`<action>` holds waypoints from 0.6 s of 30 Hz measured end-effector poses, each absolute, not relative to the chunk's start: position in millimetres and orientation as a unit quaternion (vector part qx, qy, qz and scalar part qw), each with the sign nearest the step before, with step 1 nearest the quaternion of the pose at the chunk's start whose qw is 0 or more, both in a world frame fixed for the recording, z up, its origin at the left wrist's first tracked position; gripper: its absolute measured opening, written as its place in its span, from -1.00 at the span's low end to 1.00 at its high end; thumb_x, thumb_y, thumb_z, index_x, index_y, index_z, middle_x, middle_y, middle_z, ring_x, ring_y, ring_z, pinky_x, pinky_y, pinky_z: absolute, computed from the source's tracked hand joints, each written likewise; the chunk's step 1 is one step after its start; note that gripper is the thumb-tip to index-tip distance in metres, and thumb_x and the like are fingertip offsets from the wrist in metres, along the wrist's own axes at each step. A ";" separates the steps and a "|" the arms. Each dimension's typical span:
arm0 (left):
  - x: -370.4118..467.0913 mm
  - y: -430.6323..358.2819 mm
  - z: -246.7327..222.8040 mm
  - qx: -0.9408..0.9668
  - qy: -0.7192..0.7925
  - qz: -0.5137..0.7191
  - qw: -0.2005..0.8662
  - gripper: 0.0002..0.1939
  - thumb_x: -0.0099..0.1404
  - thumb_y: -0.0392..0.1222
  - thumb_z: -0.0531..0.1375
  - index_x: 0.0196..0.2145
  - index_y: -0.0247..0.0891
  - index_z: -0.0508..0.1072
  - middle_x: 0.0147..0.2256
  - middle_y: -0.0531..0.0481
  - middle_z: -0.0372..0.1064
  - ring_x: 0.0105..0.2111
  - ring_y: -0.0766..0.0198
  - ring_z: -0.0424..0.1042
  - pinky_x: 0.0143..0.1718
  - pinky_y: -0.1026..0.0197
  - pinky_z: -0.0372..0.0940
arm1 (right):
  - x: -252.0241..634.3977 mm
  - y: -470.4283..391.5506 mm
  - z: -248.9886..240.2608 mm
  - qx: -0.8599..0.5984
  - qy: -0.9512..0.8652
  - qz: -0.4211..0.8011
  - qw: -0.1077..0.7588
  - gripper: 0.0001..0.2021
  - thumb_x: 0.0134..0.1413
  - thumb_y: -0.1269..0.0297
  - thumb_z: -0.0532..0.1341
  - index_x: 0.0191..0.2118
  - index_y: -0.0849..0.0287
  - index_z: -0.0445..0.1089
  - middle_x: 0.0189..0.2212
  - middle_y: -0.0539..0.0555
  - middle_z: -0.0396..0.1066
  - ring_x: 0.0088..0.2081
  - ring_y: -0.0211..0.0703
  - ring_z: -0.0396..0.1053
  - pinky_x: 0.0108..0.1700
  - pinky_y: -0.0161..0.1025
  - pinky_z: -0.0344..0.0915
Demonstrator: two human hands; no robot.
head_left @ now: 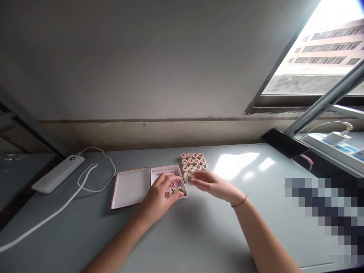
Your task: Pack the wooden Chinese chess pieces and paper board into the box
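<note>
Between the thumb and fingers of my right hand is a round Chinese chess piece with a dark character, tilted beside the near end of the laid-out pieces. My left hand reaches over a small open box, its fingers and thumb apart. The left thumb tip is at a chess piece in the box; whether it presses on it I cannot tell. Another black-marked piece lies beside that one. Just right of the box, several pieces stand in rows, red characters at the back, black ones nearer.
The box's hinged lid lies open on the left of the grey table. Farther left are a white power strip and its cable. A dark phone-like slab leans at the back right, near a metal post.
</note>
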State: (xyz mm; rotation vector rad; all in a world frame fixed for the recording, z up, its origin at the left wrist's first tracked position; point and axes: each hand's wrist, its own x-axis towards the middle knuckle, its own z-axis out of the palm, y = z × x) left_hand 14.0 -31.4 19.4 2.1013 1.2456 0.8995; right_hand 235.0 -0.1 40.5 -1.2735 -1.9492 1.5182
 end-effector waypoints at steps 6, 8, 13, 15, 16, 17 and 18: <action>8.0 -28.7 21.0 0.778 0.485 0.313 0.249 -0.74 0.28 -0.17 0.15 -0.05 -0.09 0.36 -0.06 -0.01 0.34 -0.03 0.19 0.37 0.01 0.18 0.29 | 254.2 12.2 32.7 -0.546 -0.619 0.551 0.122 -0.57 0.03 -0.16 0.10 -0.48 0.17 0.16 -0.59 -0.11 0.04 -0.56 -0.38 -0.07 -0.54 -0.35 -0.16; 8.2 -29.1 20.9 0.781 0.483 0.311 0.246 -0.74 0.28 -0.18 0.14 -0.06 -0.08 0.37 -0.06 0.00 0.35 -0.02 0.19 0.37 0.01 0.19 0.29 | 251.9 13.2 30.0 -0.562 -0.617 0.541 0.103 -0.56 0.02 -0.16 0.11 -0.45 0.19 0.23 -0.58 -0.09 0.07 -0.57 -0.38 -0.04 -0.54 -0.36 -0.14; 9.4 -30.1 21.7 0.789 0.475 0.305 0.244 -0.76 0.28 -0.21 0.13 -0.08 -0.09 0.39 -0.08 0.01 0.36 -0.02 0.20 0.37 0.01 0.21 0.30 | 249.2 13.8 25.0 -0.587 -0.618 0.514 0.098 -0.54 0.02 -0.17 0.08 -0.52 0.20 0.20 -0.59 -0.07 0.10 -0.56 -0.37 0.03 -0.54 -0.36 -0.07; 9.2 -29.8 21.7 0.791 0.473 0.301 0.245 -0.76 0.29 -0.22 0.12 -0.08 -0.10 0.39 -0.08 0.00 0.36 -0.02 0.20 0.37 0.02 0.19 0.29 | 250.7 13.8 23.3 -0.588 -0.634 0.493 0.090 -0.54 0.00 -0.16 0.11 -0.56 0.18 0.14 -0.62 -0.08 0.08 -0.57 -0.36 0.01 -0.53 -0.35 -0.07; 9.1 -29.5 21.7 0.792 0.473 0.300 0.245 -0.76 0.29 -0.22 0.12 -0.08 -0.10 0.39 -0.08 -0.01 0.36 -0.02 0.20 0.37 0.03 0.19 0.29 | 251.2 13.7 22.2 -0.587 -0.649 0.476 0.085 -0.54 -0.01 -0.14 0.13 -0.57 0.17 0.11 -0.63 -0.09 0.06 -0.57 -0.37 -0.02 -0.54 -0.34 -0.10; 8.9 -29.1 21.7 0.793 0.473 0.298 0.245 -0.76 0.29 -0.22 0.11 -0.08 -0.11 0.39 -0.08 -0.01 0.36 -0.02 0.20 0.37 0.03 0.18 0.29 | 251.2 13.7 20.9 -0.586 -0.666 0.455 0.079 -0.56 -0.03 -0.11 0.16 -0.58 0.16 0.08 -0.64 -0.10 0.04 -0.58 -0.37 -0.06 -0.54 -0.34 -0.13; 8.8 -28.8 21.8 0.793 0.473 0.296 0.244 -0.76 0.30 -0.21 0.11 -0.08 -0.11 0.39 -0.08 -0.02 0.36 -0.02 0.20 0.37 0.02 0.19 0.29 | 250.6 13.6 19.3 -0.586 -0.683 0.429 0.074 -0.57 -0.04 -0.06 0.18 -0.59 0.16 0.05 -0.64 -0.11 0.02 -0.58 -0.37 -0.08 -0.54 -0.33 -0.16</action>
